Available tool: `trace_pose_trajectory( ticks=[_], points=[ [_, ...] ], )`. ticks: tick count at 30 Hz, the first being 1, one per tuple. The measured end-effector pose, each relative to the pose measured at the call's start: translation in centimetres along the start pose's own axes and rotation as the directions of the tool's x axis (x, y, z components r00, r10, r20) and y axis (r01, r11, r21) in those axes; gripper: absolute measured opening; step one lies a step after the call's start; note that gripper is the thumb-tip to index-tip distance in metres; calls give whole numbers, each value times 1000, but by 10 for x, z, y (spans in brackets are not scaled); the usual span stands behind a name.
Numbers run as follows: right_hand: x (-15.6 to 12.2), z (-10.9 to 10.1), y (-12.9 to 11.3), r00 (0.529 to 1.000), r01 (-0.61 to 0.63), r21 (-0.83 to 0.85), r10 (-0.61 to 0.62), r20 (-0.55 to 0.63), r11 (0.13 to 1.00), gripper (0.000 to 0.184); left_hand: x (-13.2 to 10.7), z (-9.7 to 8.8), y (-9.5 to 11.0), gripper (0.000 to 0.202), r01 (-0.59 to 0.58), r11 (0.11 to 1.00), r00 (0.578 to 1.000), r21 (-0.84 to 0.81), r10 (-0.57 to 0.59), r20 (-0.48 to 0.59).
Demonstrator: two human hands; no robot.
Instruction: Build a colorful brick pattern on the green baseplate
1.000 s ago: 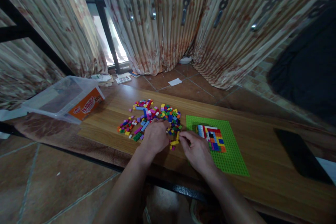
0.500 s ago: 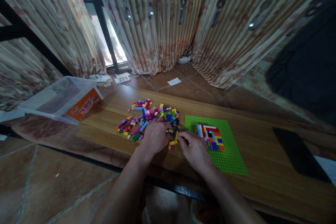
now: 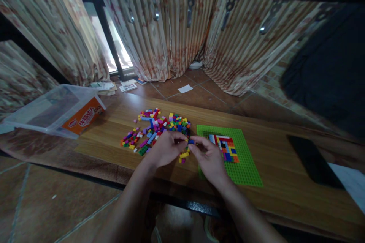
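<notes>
Meeting over the near edge of one loose pile of bricks (image 3: 159,129), far too many to count, the two hands share a single small blue brick (image 3: 191,141): the right hand (image 3: 209,157) has thumb and forefinger clamped on it, while the left hand (image 3: 165,148) has its fingertips drawn together against the other end, though I cannot tell whether they grip it. The brick is held just above the wooden table (image 3: 114,140), and its long axis seems to run left to right, from hand to hand. One green baseplate (image 3: 245,167) with one patch of fitted bricks (image 3: 225,147) lies just right of the hands, and one clear plastic box (image 3: 54,108) sits far left.
</notes>
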State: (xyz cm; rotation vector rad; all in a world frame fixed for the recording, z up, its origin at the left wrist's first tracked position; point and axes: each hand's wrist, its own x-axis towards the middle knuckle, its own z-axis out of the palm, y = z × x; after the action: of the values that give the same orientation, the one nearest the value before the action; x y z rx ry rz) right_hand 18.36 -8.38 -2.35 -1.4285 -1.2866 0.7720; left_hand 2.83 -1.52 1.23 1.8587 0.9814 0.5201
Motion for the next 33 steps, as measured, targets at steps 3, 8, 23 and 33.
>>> trace_pose_trajectory(
  ticks=[3,8,23,33],
  points=[
    [1,0,0,1000,-13,124,13,-2,992,16,0,4,1,21,17,990,1000,-139,-15,18],
    [2,-9,-7,997,-28,129,18,71,991,14,1,3,3,22,82,966,995,-247,-65,78],
    [14,-107,17,966,-200,-378,117,-232,904,26,2,-4,-3,20,214,758,975,616,-130,-178],
    [8,-89,13,969,-199,-416,116,-216,887,22,5,-4,0,19,267,765,963,585,-190,-191]
  ],
)
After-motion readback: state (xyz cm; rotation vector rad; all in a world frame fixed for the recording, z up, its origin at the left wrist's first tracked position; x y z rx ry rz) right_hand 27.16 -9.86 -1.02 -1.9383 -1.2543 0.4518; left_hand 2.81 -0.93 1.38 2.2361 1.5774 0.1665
